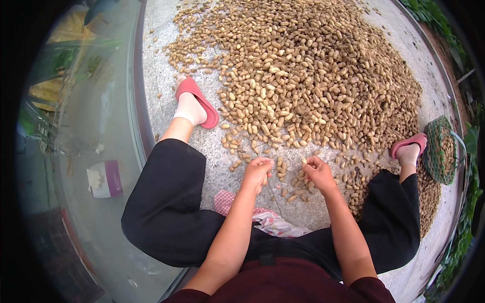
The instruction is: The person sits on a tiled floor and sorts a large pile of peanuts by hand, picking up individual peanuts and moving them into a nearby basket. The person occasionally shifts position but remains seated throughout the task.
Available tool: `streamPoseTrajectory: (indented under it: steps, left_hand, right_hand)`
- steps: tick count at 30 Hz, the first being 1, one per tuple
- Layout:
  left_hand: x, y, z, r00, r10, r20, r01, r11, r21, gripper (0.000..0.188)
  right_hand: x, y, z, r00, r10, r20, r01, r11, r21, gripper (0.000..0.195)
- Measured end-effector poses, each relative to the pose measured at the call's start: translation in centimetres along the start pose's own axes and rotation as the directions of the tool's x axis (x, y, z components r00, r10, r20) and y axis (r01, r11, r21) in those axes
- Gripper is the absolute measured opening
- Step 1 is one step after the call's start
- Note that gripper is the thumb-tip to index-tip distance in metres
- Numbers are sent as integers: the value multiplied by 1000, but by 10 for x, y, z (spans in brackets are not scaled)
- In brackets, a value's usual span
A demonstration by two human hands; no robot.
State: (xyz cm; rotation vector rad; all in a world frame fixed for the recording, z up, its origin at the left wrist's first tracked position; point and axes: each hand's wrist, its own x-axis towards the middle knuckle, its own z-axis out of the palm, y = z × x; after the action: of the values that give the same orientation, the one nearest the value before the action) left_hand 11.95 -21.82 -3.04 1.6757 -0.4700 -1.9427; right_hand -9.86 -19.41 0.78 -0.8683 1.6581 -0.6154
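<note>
Unshelled peanuts [303, 75] lie in a broad heap on the stone floor, between and beyond my feet. My right hand [318, 172] pinches one pale peanut [304, 161] between thumb and fingertips, above a few loose peanuts at the heap's near edge. To its left, my left hand [259, 171] is curled with the fingers bent in; a peanut [265, 181] shows at its lower side, partly hidden by the palm. The hands are apart, with a small group of peanuts [280, 169] on the floor between them.
A green woven basket [435, 151] holding peanuts stands beside my right foot in a pink slipper [409, 144]. The other slipper [201, 102] is by the glass panel [102, 113] on the left. Pink checked cloth [224, 200] lies below my hands. Green plants [466, 212] border the right.
</note>
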Motion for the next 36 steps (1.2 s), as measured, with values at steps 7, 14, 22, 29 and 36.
streamPoseTrajectory:
  steps: [7, 14, 22, 29, 36]
  left_hand:
    - [-10, 15, 46, 870, 493, 7, -182, 307, 934, 26]
    - [-11, 26, 43, 887, 460, 41, -143, 188, 972, 30]
    - [-12, 25, 42, 886, 461, 54, -165, 205, 965, 35]
    - [-12, 27, 40, 836, 543, -72, -177, 392, 903, 26]
    - [-3, 14, 39, 810, 564, 158, -273, 125, 954, 24]
  right_hand:
    - [-18, 15, 9, 996, 5, 86, -54, 814, 579, 12]
    - [-31, 18, 16, 978, 74, 193, -190, 688, 700, 9]
    - [-35, 22, 18, 981, 134, 143, -192, 807, 559, 15]
    - [-38, 36, -45, 950, -204, -236, -41, 668, -743, 20]
    - [-27, 8, -30, 970, -40, -239, 19, 996, -90, 21]
